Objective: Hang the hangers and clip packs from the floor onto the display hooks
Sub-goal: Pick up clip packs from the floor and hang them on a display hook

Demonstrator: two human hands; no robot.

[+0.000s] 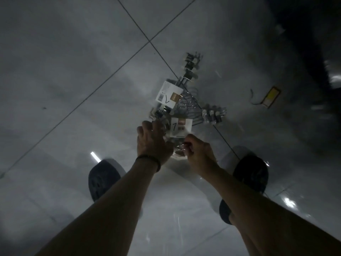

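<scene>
Two hands' fingers [156, 126] on clip packs [180, 130]

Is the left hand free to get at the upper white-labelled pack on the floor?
Probably yes: the left hand is spread open just short of the upper pack, with only tangled hangers between.

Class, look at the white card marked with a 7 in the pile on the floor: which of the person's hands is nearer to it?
Right. The right hand has its fingertips just below the white card; the left hand lies to the card's left, slightly farther off.

Handwritten "7" on the near pack card [180, 126] — a "V"-like mark on the far card [168, 94].
</scene>
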